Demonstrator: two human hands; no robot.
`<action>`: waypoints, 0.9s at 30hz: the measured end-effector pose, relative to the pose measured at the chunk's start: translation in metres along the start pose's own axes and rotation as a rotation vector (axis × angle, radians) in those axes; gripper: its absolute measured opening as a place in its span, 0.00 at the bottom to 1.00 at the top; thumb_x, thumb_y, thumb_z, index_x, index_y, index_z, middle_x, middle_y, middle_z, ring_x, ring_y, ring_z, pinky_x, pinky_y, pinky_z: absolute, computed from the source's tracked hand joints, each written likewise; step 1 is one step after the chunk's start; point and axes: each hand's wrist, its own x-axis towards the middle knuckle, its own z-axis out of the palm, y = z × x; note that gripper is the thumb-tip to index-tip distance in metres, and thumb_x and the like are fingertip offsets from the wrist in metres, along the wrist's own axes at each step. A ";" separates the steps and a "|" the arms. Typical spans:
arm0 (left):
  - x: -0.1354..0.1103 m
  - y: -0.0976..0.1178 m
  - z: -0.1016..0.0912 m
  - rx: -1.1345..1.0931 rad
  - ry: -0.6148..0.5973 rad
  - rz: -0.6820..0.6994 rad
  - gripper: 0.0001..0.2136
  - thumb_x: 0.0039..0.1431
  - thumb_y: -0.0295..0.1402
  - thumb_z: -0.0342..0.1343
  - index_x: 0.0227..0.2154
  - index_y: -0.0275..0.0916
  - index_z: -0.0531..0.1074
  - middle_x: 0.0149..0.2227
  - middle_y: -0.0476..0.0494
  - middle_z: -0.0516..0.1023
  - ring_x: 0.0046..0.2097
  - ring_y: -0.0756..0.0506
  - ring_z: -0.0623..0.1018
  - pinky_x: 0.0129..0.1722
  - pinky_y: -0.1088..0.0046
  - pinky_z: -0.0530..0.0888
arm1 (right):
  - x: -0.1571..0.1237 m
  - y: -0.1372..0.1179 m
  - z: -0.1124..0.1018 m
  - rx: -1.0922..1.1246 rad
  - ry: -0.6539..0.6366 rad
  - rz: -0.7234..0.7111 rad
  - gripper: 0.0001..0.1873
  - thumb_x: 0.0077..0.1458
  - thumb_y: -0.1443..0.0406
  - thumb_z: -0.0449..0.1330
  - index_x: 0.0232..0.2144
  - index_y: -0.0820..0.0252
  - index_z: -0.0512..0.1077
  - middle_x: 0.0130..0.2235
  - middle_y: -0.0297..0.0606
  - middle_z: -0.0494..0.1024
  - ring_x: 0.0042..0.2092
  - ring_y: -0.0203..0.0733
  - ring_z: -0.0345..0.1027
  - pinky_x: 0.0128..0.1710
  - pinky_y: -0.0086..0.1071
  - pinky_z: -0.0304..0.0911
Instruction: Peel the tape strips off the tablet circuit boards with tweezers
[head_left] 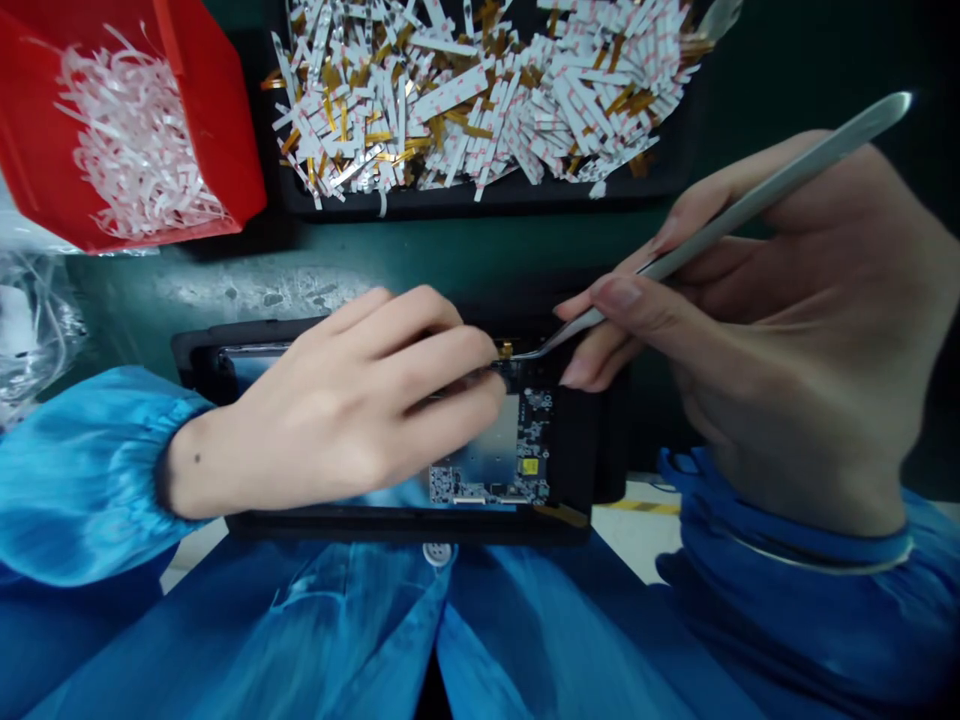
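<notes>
Head view: the right hand (720, 310) is closed around a pair of steel tweezers (750, 210), held like a pen between thumb and fingers, with the long handle lying back across the fingers and the tip pointing down and left. That tip reaches a small gold strip (505, 349) at the upper edge of a circuit board (517, 450), just beside the curled fingertips of the left hand (337, 410). The left hand arches over the board, though its fingers hide whether it grips anything, so I cannot tell. Working well here seems to call for this low, pen-like hold, with light pressure and the fingertips bracing close by, so the fine tip stays steady and clear of the board's tiny parts. The board lies in a black holder (405, 525) on the surface (225, 280), between the hands. Beyond it sits a black tray (480, 205) heaped with white-and-gold strips (465, 100), and to its left a red bin (217, 130) holds white scraps (135, 150).
</notes>
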 end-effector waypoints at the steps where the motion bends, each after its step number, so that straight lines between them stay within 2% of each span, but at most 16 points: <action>1: -0.004 0.001 0.001 -0.012 0.012 0.005 0.09 0.68 0.27 0.48 0.43 0.34 0.73 0.49 0.39 0.78 0.49 0.39 0.77 0.42 0.61 0.76 | 0.000 0.000 0.000 0.002 -0.001 -0.004 0.15 0.52 0.74 0.67 0.35 0.55 0.65 0.27 0.27 0.78 0.27 0.38 0.78 0.20 0.26 0.73; 5: -0.016 0.004 0.004 -0.040 0.007 -0.039 0.13 0.67 0.25 0.51 0.53 0.36 0.71 0.53 0.41 0.78 0.55 0.41 0.76 0.44 0.63 0.76 | -0.001 0.000 -0.001 -0.018 0.000 -0.008 0.16 0.51 0.73 0.68 0.35 0.56 0.65 0.27 0.27 0.77 0.28 0.40 0.78 0.20 0.28 0.73; 8: -0.018 0.007 0.004 -0.004 -0.012 -0.040 0.15 0.68 0.26 0.50 0.56 0.38 0.69 0.56 0.43 0.77 0.58 0.43 0.74 0.45 0.64 0.76 | -0.001 -0.001 -0.001 -0.106 -0.003 -0.055 0.16 0.52 0.71 0.68 0.36 0.55 0.65 0.27 0.28 0.75 0.31 0.41 0.78 0.22 0.31 0.75; 13: -0.016 0.008 0.004 0.059 -0.018 -0.037 0.15 0.69 0.26 0.49 0.56 0.38 0.69 0.55 0.46 0.78 0.58 0.44 0.75 0.43 0.65 0.75 | 0.000 -0.005 -0.002 -0.255 -0.018 -0.128 0.17 0.50 0.67 0.71 0.36 0.54 0.65 0.31 0.29 0.69 0.35 0.40 0.78 0.27 0.33 0.78; 20: -0.015 0.011 0.004 0.047 -0.027 -0.048 0.15 0.68 0.25 0.50 0.56 0.33 0.68 0.53 0.44 0.78 0.57 0.44 0.75 0.43 0.65 0.74 | 0.001 -0.002 -0.004 -0.170 -0.030 -0.095 0.18 0.49 0.65 0.72 0.34 0.54 0.65 0.27 0.28 0.72 0.33 0.43 0.78 0.23 0.34 0.76; 25: -0.016 0.010 0.006 0.058 -0.022 -0.048 0.16 0.69 0.26 0.50 0.57 0.36 0.67 0.54 0.46 0.78 0.58 0.44 0.74 0.44 0.66 0.74 | 0.001 -0.005 -0.004 -0.253 -0.026 -0.083 0.18 0.49 0.63 0.72 0.36 0.55 0.65 0.32 0.33 0.75 0.29 0.41 0.76 0.24 0.36 0.77; 27: -0.017 0.010 0.005 0.063 -0.028 -0.050 0.16 0.68 0.26 0.50 0.57 0.33 0.67 0.53 0.44 0.78 0.58 0.44 0.74 0.43 0.65 0.74 | 0.001 -0.007 -0.004 -0.279 -0.039 -0.076 0.18 0.51 0.64 0.70 0.37 0.56 0.64 0.33 0.34 0.75 0.30 0.42 0.77 0.26 0.37 0.78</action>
